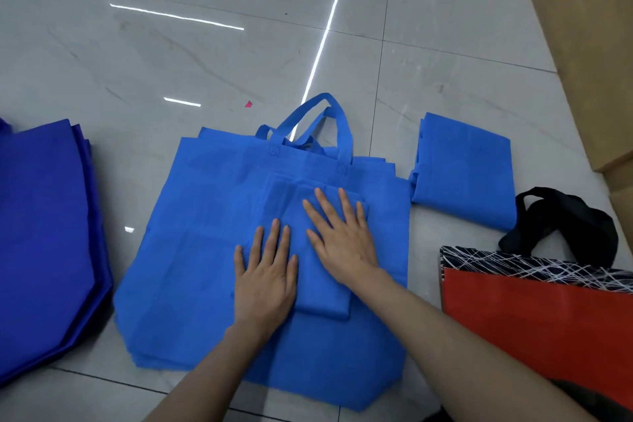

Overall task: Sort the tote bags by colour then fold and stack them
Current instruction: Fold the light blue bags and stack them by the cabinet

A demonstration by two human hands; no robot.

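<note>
Bright, even overhead light is filling the scene; strip lamps are mirroring as thin white streaks on the glossy floor (205,55), one running diagonally down toward the handles of the light blue tote bags (191,250), shorter bars lying at the left; a milky sheen of glare is washing over the far tiles; shadows are falling soft and faint, only a slight shade is gathering beside the left hand (265,281) and right hand (342,240); the wide lens is bending the tile joints and stretching the dark blue pile (44,233) and cardboard boxes (589,44) at the edges; the centre is reading crisp, the corners softening slightly.
</note>
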